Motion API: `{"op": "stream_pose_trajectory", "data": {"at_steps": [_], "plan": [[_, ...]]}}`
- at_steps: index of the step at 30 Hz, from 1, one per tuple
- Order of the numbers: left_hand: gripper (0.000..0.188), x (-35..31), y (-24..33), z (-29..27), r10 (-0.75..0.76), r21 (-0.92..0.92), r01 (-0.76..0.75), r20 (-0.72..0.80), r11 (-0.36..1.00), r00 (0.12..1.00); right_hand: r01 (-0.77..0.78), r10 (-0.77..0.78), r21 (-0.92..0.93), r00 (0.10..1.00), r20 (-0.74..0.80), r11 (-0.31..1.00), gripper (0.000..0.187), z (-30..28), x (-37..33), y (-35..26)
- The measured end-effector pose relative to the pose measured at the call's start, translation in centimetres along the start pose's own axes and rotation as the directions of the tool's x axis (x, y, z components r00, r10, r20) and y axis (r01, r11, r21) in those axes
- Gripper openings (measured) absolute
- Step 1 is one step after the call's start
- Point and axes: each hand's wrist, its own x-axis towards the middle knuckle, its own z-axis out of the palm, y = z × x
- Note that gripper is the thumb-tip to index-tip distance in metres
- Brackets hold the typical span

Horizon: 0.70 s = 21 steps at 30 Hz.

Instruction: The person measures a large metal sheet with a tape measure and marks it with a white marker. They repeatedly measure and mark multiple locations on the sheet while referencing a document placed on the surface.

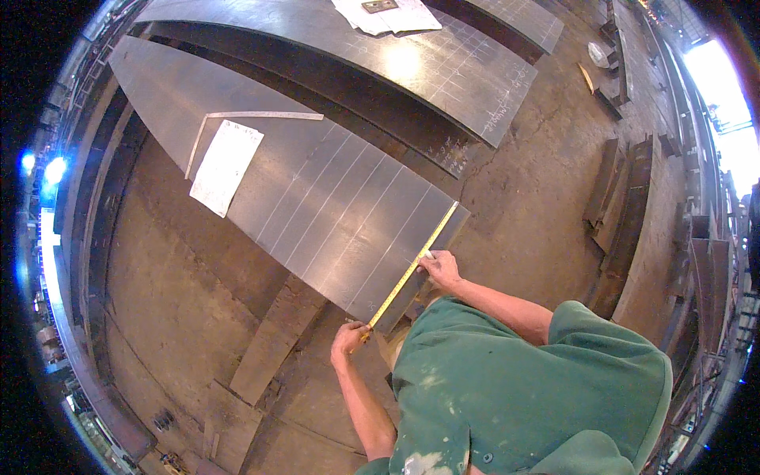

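A yellow tape measure [393, 295] is stretched across the near end of a dark steel beam [348, 206], whose top face bears several white chalk lines. My left hand [347, 340] is closed around the tape's near end at the beam's left edge; the fingers hide most of what is in the grip. At mid-blade, my right hand [444, 270] pinches a short white stick of chalk [428, 255], its fingertips against the steel beside the tape. Farther up the same beam lie a white drawing sheet [227, 169] and a thin angled metal square [264, 115].
A second steel beam [443, 87] with chalk marks runs parallel beyond, carrying several papers [408, 19] and a small flat metal piece [380, 5]. Steel sections [625, 206] line the right side. A flat steel bar [277, 340] lies below the beam at left.
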Motion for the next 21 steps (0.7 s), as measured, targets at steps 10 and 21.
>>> {"op": "stream_pose_trajectory", "data": {"at_steps": [10,21], "plan": [[0.029,0.3,-0.3,0.0,0.026,0.036,-0.025,-0.02,0.999,0.999,0.074,-0.074,0.002,0.997,-0.033,0.997,0.028,0.1,-1.1,-1.3],[0.027,0.3,-0.3,0.0,0.03,0.018,-0.031,0.031,0.999,0.999,0.106,-0.108,-0.057,0.994,-0.025,0.993,0.03,0.7,-1.0,0.4]]}}
